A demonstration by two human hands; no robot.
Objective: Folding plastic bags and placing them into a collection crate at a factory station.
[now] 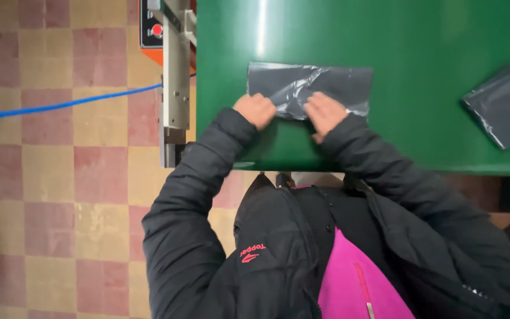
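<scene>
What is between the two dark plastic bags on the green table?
Nothing. In the head view, only bare green table lies between the dark plastic bag under both hands and the second dark bag at the right edge.

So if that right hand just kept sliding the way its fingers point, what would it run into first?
The right hand already rests on the dark plastic bag, fingers pointing up the green table. It would cross the bag first, then bare table; nothing else seems to lie beyond.
</scene>
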